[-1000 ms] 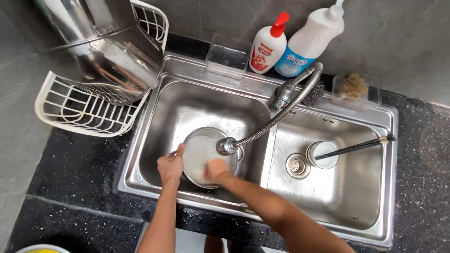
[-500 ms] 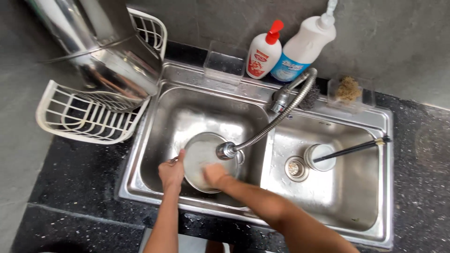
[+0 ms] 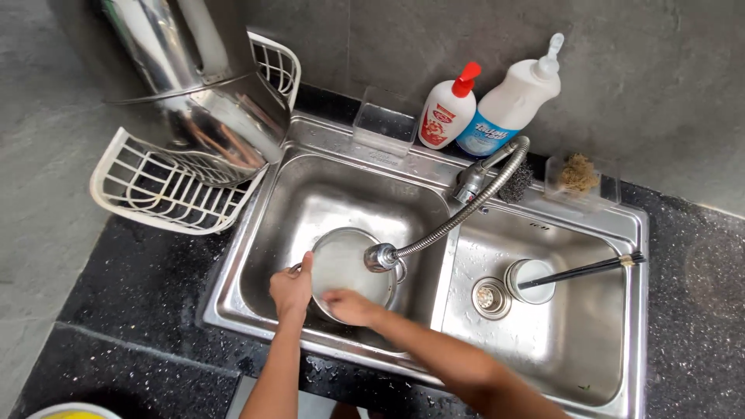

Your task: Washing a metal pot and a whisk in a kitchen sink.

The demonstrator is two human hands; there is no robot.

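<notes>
Barely shifted, left hand grips the steel pot rim while right hand presses flat inside.

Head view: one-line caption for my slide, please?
Left hand grips a steel pot in the left sink basin while the right hand reaches inside, beneath the faucet head.

behind the steel sink, against the grey wall, we see two plastic bottles standing side by side and touching. the smaller bottle on the left is white with a red flip cap and a red-and-white label. the taller bottle to its right is white with a white pump top and a blue label low on its body.
</notes>
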